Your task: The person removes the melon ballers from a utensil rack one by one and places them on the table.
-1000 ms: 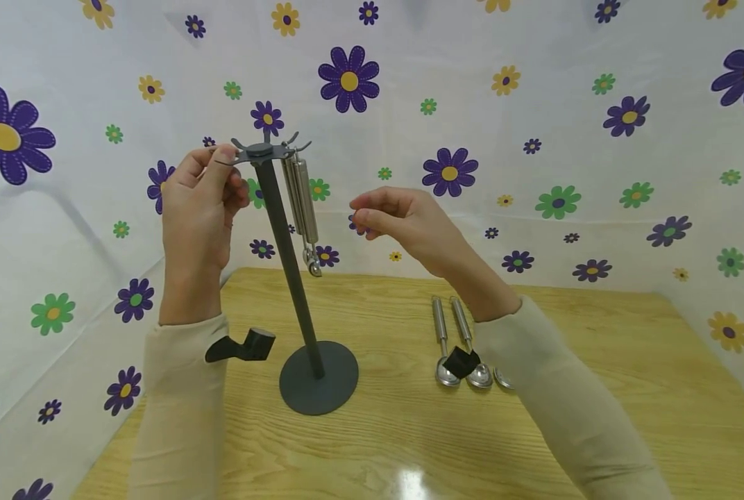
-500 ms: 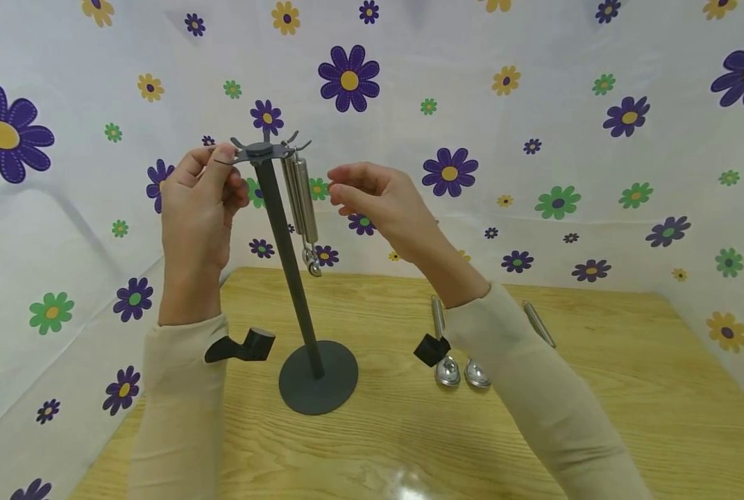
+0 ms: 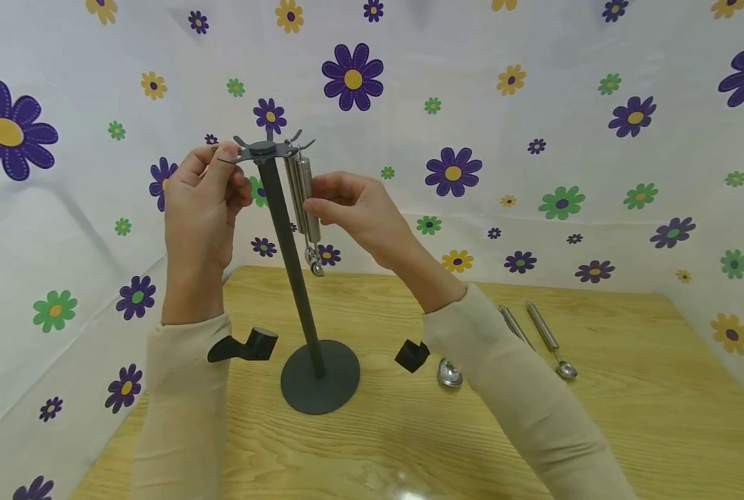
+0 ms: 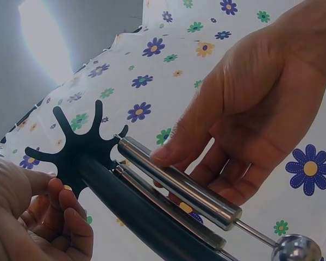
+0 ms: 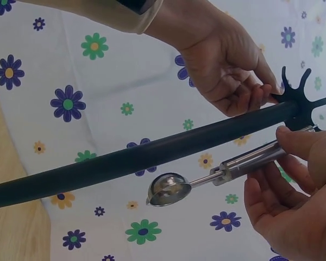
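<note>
A dark hook stand rises from the table, tilted in the head view. At its top my left hand pinches one of the flat hook arms between thumb and fingers. Steel measuring spoons with thick handles hang from the hooks on the right side. My right hand has its thumb on the handle of the nearer measuring spoon, with the other fingers behind it. Just beside it hangs a second handle. The right wrist view shows a round, shiny bowl pointing away from the hooks.
The stand's round base sits on the wood-grain table. More steel spoons lie to the right, one with a large bowl and one with a small bowl; my right sleeve partly covers them. A flowered cloth hangs behind.
My right hand has moved left to the hanging spoons, and its fingers have closed on one handle. The left hand keeps its place on the hook arm.
</note>
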The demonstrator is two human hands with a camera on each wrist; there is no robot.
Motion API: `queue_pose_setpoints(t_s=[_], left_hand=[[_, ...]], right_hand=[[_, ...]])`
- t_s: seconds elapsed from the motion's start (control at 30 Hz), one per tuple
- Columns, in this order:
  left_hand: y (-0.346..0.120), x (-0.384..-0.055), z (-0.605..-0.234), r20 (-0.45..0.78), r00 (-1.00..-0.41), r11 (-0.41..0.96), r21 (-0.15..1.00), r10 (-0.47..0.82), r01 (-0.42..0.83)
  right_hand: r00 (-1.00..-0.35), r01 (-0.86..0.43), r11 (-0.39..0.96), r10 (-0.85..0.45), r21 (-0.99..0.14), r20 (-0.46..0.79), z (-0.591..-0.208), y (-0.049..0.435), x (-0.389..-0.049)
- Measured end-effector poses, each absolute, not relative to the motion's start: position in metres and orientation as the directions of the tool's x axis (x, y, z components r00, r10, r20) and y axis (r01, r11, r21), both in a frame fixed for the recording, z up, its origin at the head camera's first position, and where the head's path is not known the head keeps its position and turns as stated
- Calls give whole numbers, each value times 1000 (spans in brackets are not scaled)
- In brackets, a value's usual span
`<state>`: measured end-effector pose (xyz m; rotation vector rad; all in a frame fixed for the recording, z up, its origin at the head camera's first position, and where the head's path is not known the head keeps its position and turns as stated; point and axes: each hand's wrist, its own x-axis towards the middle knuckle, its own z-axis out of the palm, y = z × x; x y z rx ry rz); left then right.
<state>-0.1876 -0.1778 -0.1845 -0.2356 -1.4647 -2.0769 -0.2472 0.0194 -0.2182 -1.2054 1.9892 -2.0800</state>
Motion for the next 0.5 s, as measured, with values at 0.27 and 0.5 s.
queue_pose_setpoints(t_s=[0.27,0.5], left_hand=[[-178,-189,-186,465,-811,-238,794,-354,559],[-179,-189,-186,469,-809,-229,796,-353,561]], right_hand=[[-689,-484,-137,-549,-864,473,-224,17,-245],[-684,-496,-73,-581,-865,442,-217,30,-249]])
